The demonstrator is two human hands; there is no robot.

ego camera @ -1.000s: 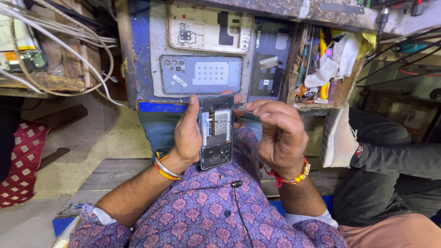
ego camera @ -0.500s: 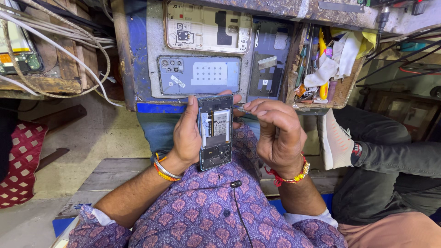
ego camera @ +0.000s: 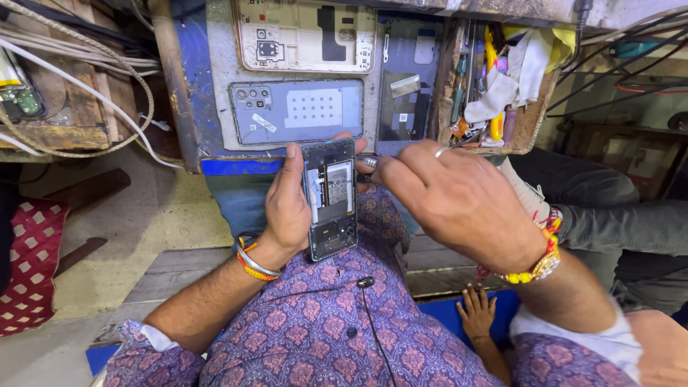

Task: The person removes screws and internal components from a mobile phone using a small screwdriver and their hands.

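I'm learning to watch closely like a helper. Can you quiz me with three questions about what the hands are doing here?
1. True or false: the left hand holds the opened phone upright, its insides showing.
2. Which hand wears a ring? A) left B) right
3. What lies flat on the workbench just above the phone?

Key:
1. True.
2. B: the right hand, which meets the phone's right edge.
3. A grey-blue back cover, inner side up.
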